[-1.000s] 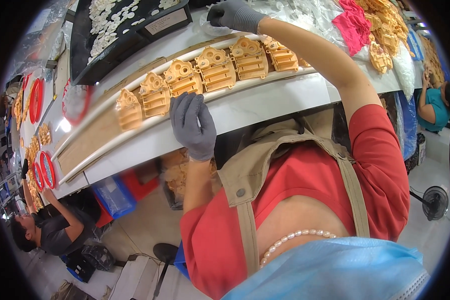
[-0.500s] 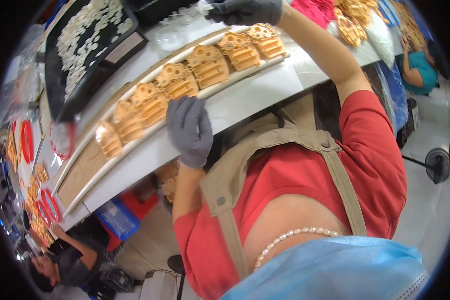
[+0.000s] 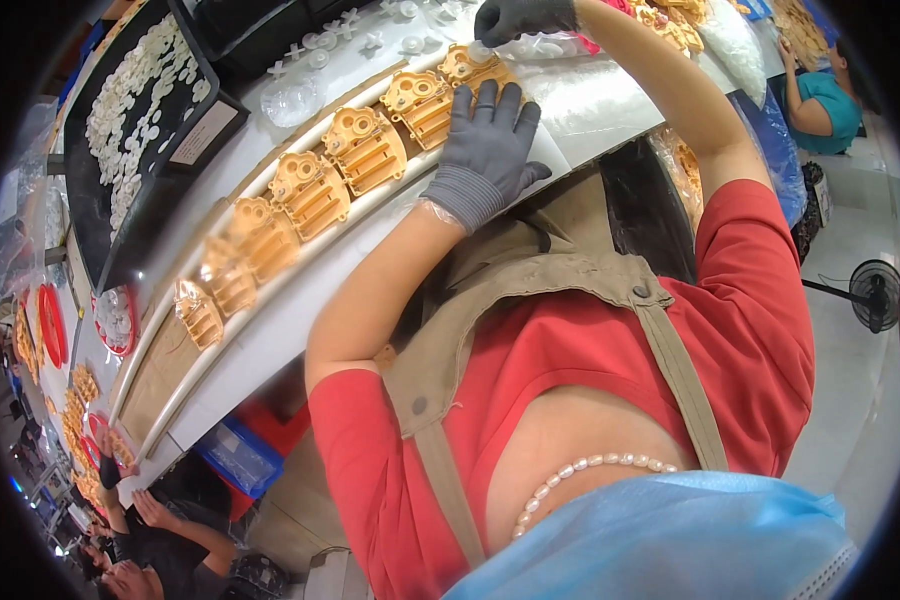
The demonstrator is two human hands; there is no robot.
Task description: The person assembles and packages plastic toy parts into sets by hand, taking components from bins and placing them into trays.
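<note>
Both my hands wear dark grey gloves. My left hand (image 3: pixel 485 150) is open, palm down with fingers spread, at the near side of a row of tan plastic housings; its fingertips reach the housings near the right end. My right hand (image 3: pixel 523 18) is bent at the top edge, fingertips pinched together just above the rightmost housing (image 3: pixel 473 66). A pale bit shows at those fingertips, too small to name. Several housings, such as this middle housing (image 3: pixel 365 150), lie side by side between two white rails (image 3: pixel 192 372). The left ones look blurred.
Beyond the row, a black tray (image 3: pixel 100 190) holds many small white discs. Small white cross-shaped parts (image 3: pixel 372 41) lie beside a clear plastic piece (image 3: pixel 292 98). A bag of white material (image 3: pixel 735 55) sits right. Co-workers sit at lower left and upper right; a fan (image 3: pixel 873 296) stands right.
My left hand has moved right along the row and its fingers have spread. My right hand has come from the white parts to the rightmost housing. The view has turned slightly.
</note>
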